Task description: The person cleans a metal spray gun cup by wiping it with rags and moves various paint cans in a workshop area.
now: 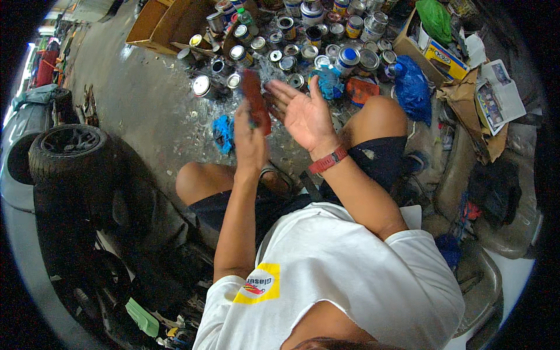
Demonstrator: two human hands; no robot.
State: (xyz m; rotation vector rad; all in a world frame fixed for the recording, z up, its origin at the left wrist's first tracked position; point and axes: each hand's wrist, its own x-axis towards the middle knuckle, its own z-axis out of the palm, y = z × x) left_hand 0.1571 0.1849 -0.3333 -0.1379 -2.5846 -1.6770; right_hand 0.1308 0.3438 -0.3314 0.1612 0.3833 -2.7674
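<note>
My left hand (pixel 251 144) is raised in front of my knees, blurred by motion, and grips a reddish-brown flat piece (pixel 255 100). That piece is too smeared to name its kind. Beside it my right hand (pixel 306 116) is open, palm showing and thumb apart, with its fingertips close to the piece. Whether they touch it I cannot tell. Below and beyond the hands, a crumpled blue cloth or glove (pixel 223 133) lies on the stained floor. Another blue crumpled piece (pixel 328 83) and an orange-red piece (pixel 363 91) lie near my right knee.
Several paint cans (pixel 287 63) crowd the floor ahead, some without lids. A cardboard box (pixel 169 26) stands at far left, and another box (pixel 446 55) with a green bag (pixel 434 20) at right. A blue plastic bag (pixel 413 87) lies nearby. A car wheel (pixel 70 149) is at left.
</note>
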